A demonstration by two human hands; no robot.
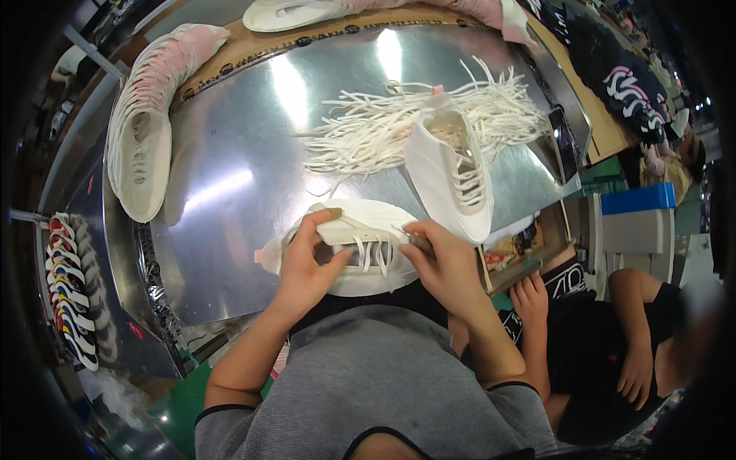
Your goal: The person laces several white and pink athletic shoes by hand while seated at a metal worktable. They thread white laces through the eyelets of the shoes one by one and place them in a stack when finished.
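Observation:
A white shoe upper lies sideways at the near edge of the metal table, with white lace strung across its opening. My left hand grips its upper side near the opening, thumb inside; a tan wrap covers one fingertip. Over the toe end, my right hand is closed around a short grey handle-like piece, whose tip I cannot make out. Just beyond, to the right, stands a second white shoe upper with lace through its eyelets. Behind it spreads a pile of loose white laces.
A nested row of white uppers curves along the left side; more uppers lie at the far edge. A phone rests at the right rim. An open drawer juts out at right, where a co-worker's hand is close by.

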